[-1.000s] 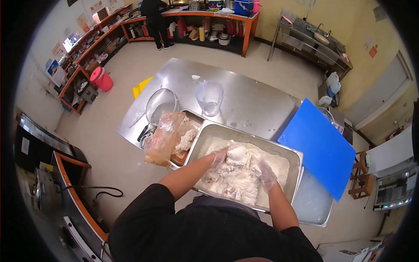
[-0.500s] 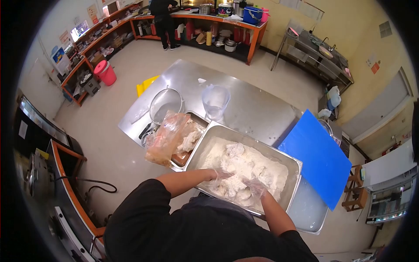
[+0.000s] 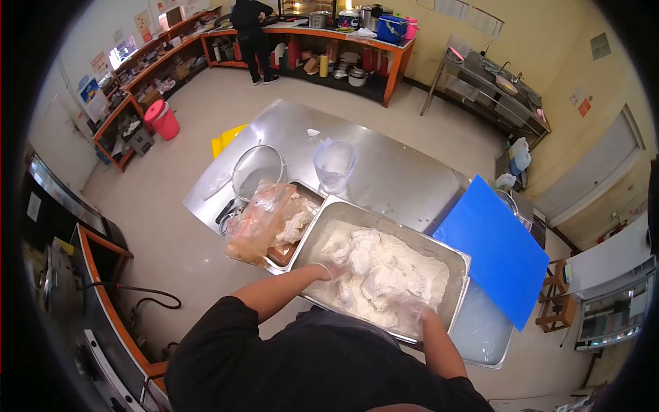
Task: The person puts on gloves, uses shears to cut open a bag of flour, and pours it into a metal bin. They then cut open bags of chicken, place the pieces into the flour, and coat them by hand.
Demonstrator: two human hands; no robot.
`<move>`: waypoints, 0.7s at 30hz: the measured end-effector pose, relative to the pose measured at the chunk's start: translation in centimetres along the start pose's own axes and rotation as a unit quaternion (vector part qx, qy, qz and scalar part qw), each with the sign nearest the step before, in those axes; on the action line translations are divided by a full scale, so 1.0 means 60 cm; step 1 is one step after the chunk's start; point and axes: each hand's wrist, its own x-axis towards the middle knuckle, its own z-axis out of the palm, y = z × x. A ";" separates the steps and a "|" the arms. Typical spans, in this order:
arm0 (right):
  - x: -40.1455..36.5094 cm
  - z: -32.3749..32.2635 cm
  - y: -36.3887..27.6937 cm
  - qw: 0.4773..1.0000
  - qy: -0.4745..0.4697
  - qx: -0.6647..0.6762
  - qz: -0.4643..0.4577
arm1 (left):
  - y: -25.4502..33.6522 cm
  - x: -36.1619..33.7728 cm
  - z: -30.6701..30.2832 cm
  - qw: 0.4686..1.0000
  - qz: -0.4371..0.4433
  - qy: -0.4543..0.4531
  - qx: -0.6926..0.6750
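Observation:
A deep steel pan [image 3: 453,259] holds white flour [image 3: 429,264] with several lumpy, flour-coated pieces, apparently chicken. One coated piece [image 3: 364,259] lies near the pan's middle. My left hand [image 3: 333,268], in a clear plastic glove, reaches into the flour at the pan's left side, beside that piece. At the near right side my right hand [image 3: 410,310], gloved alike, is down in the flour against the coated pieces. Flour and blur hide the fingers of both hands, so their grip does not show.
Left of the pan, a plastic bag [image 3: 261,223] and more coated pieces [image 3: 295,226] rest on a smaller tray. A round sieve [image 3: 258,172] and a clear jug [image 3: 334,167] stand on the steel table [image 3: 384,147]. A blue board [image 3: 491,250] lies at right. Another person [image 3: 250,41] stands far back.
My hands have moved apart in the flour: the left slightly leftward, the right slightly down. Coated pieces between them have shifted and show more. The view has tilted a little.

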 end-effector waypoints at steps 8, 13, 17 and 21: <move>0.075 0.051 0.002 0.982 -0.114 -0.154 -0.002 | 0.076 -0.053 0.033 0.948 0.037 -0.103 -0.300; 0.071 0.014 0.009 0.784 0.060 -0.383 -0.485 | 0.044 -0.026 0.059 0.972 0.174 0.080 -0.135; 0.006 -0.034 -0.024 0.949 0.110 0.018 -0.293 | 0.090 -0.118 -0.051 0.983 0.163 0.085 -0.013; 0.112 -0.107 0.039 0.944 0.234 0.027 -0.231 | 0.060 -0.088 -0.070 0.964 -0.119 0.222 -0.089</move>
